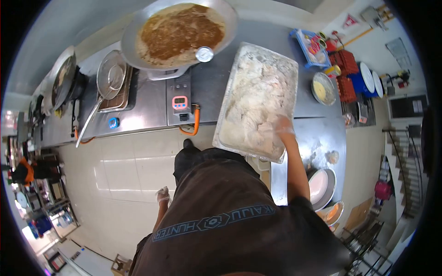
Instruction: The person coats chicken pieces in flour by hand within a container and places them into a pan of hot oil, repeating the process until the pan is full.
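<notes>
A metal tray [222,131] of white flour [251,103] with lumpy flour-coated pieces sits at the counter's edge in front of me. Over the tray's right side is my right hand [283,126], at the flour; motion smears its fingers, so what it holds, if anything, does not show. My left hand [163,195] hangs low beside my body, away from the counter. White flour coats it, its fingers look loosely apart, and I see nothing in it.
A large wok [232,23] of bubbling brown oil holds a dial thermometer [204,54]. Nearby are a pink timer [180,102], an orange hose [197,120] and a long-handled strainer [110,76]. Rightward stand a batter bowl [323,88], a blue basket [300,43] and a pot [329,184] of pale liquid.
</notes>
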Available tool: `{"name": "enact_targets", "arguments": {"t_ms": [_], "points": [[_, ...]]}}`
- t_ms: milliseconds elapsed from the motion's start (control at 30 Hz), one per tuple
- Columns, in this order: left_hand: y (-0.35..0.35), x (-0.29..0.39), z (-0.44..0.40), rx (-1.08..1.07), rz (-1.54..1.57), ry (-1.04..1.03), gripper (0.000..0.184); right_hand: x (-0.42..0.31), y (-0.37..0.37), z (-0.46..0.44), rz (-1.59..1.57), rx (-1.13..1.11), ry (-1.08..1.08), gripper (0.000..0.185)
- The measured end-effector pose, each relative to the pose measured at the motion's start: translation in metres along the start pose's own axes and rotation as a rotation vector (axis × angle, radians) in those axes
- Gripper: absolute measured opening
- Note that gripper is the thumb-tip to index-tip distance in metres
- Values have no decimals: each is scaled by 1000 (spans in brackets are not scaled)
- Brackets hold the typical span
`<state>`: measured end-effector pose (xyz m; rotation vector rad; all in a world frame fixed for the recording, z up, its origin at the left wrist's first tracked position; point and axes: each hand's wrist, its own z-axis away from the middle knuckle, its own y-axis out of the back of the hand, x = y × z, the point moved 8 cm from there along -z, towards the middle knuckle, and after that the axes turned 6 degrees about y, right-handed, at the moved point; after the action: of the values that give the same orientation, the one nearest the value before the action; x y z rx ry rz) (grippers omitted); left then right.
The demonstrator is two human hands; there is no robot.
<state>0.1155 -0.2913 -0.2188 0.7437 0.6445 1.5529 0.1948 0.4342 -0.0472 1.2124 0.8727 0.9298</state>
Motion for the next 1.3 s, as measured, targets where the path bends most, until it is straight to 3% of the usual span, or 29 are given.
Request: {"name": "enact_targets", "arguments": {"t_ms": [67, 167, 233, 333, 467, 600, 700, 767, 800, 867, 933, 1033, 1133, 1200, 1233, 1300], "points": [[-16, -16, -7, -26, 8, 53, 24, -22, 66, 20, -468, 157, -144, 30], [-43, -44, -33, -25, -16, 58, 39, -56, 150, 17, -133, 266, -52, 29], [-41, -51, -44, -7, 83, 70, 50, -73, 209, 9, -183, 377, -86, 28], [17, -30, -39, -25, 202, 237, 50, -98, 282, -16, -251, 490, -92, 30], [47, -46, -74, 85, 371, 183, 49, -162, 378, -66, -256, 601, -11, 34], [74, -51, -94, 203, 16, -102, 40, -213, 407, -148, -252, 609, 103, 44], [75, -81, -102, 309, 37, -57, 17, -258, 389, -221, -78, 620, 181, 39], [81, -88, -91, 273, -34, -91, 17, -305, 362, -265, -122, 265, 260, 29], [83, -89, -86, 256, -69, -110, 17, -322, 343, -287, -111, 410, 477, 24], [43, -138, -105, 108, 109, 64, 18, -364, 331, -296, 73, 261, 576, 22], [50, -132, -86, 108, -122, 10, 16, -371, 285, -337, 101, 205, 671, 20], [27, -155, -89, -88, -210, 91, 25, -350, 252, -374, -17, 62, 313, 20], [22, -179, -92, -126, 175, 433, 25, -341, 269, -363, 119, -85, 115, 22], [23, -164, -111, -7, -73, 147, 24, -344, 294, -332, 482, -148, 260, 24], [19, -155, -114, 49, -194, 3, 23, -330, 319, -310, 346, -2, 183, 24], [40, -139, -109, 84, -75, 45, 24, -290, 363, -255, -31, 330, -7, 27]]}}
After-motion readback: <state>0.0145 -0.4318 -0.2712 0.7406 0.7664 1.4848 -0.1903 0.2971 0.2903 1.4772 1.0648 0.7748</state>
